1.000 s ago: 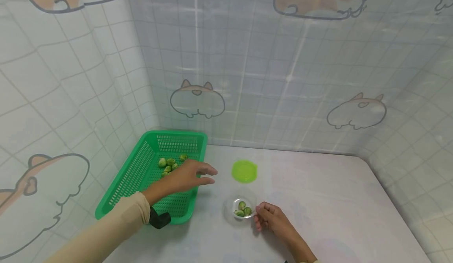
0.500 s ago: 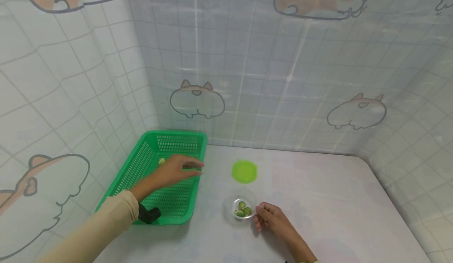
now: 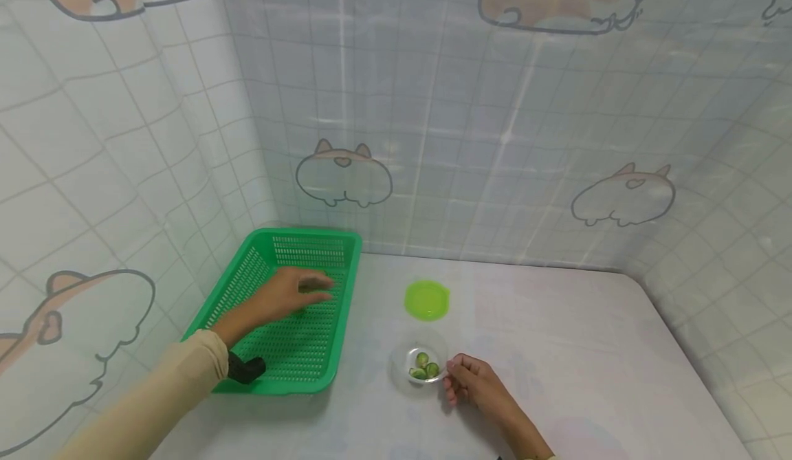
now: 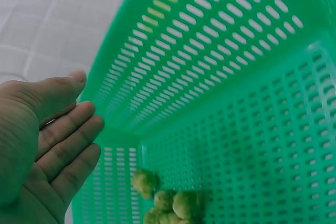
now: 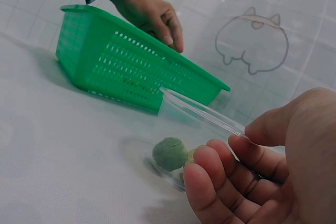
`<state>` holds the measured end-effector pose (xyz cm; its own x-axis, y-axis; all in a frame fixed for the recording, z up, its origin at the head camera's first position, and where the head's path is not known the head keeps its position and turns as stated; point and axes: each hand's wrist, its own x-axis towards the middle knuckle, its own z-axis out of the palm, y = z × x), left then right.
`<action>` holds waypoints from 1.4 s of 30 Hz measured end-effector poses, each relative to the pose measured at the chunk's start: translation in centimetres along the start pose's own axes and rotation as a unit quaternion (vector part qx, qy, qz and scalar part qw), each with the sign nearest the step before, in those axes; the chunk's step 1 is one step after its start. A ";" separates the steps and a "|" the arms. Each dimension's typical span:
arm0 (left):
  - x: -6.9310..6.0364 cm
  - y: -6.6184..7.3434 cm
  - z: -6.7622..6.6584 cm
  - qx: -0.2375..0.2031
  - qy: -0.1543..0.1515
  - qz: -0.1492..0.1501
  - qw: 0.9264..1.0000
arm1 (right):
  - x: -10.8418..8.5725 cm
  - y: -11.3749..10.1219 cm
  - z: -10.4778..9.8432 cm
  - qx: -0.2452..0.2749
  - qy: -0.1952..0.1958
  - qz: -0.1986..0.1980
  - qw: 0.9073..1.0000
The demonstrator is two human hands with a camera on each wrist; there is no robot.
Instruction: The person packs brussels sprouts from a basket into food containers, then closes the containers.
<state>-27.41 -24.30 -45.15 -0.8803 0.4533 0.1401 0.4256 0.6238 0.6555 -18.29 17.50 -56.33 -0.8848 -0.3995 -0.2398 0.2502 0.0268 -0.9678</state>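
Over the green basket point(image 3: 337, 340) my left hand point(image 3: 287, 295) hovers with loosely bent fingers and nothing in its grasp. Several Brussels sprouts point(image 4: 173, 203) lie at one end of the basket floor in the left wrist view; in the head view that hand mostly covers them. My right hand point(image 3: 479, 384) pinches the rim of a clear plastic cup point(image 3: 402, 350) between thumb and index finger. The cup stands on the table, tilting slightly in the right wrist view, with 3 Brussels sprouts point(image 3: 432, 370) at its bottom.
A lime-green lid point(image 3: 427, 300) lies flat on the white table point(image 3: 557, 350) behind the cup. Tiled-pattern sheets with dog drawings point(image 3: 344, 174) hang as walls at the back and sides. The basket stands close to the left wall.
My left hand has moved left, from the basket's right rim to above the sprouts inside. The right hand and the cup have stayed in place.
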 end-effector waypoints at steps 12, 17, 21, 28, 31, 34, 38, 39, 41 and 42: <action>-0.2 -3.3 -0.4 0.052 0.011 0.000 0.999 | -0.1 -0.1 0.0 -0.001 0.008 0.015 1.000; -0.5 -4.3 -0.4 0.074 0.006 -0.008 0.997 | 0.0 -0.1 0.0 0.002 0.008 0.014 1.000; -0.7 -5.4 -0.4 0.080 0.001 -0.013 0.997 | 0.0 -0.1 0.0 0.002 0.005 0.009 1.000; -1.0 -6.7 -0.6 0.101 -0.005 -0.007 0.995 | -0.1 0.0 -0.1 0.001 0.005 0.009 1.000; -1.0 -7.0 -0.5 0.113 -0.010 -0.010 0.994 | 0.0 0.0 -0.1 0.002 0.005 0.010 1.000; -1.0 -7.2 -0.5 0.128 -0.017 -0.013 0.992 | 0.0 0.0 -0.1 0.001 0.005 0.013 1.000; -0.9 -7.3 -0.4 0.138 -0.017 -0.013 0.990 | 0.0 -0.1 0.0 0.002 0.006 0.014 1.000; -0.9 -7.4 -0.4 0.140 -0.017 -0.010 0.990 | 0.0 -0.1 0.0 0.003 0.006 0.015 1.000; -0.8 -7.5 -0.4 0.141 -0.015 -0.007 0.990 | 0.0 -0.1 0.0 0.004 0.007 0.017 1.000; -0.8 -7.6 -0.4 0.143 -0.014 -0.005 0.990 | 0.0 -0.1 0.0 0.004 0.008 0.018 1.000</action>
<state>-30.02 -29.64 -49.98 -0.8805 0.4608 0.1111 0.4619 0.7816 0.4192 -18.32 17.51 -56.22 -0.8817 -0.3832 -0.2751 0.2843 0.0337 -0.9581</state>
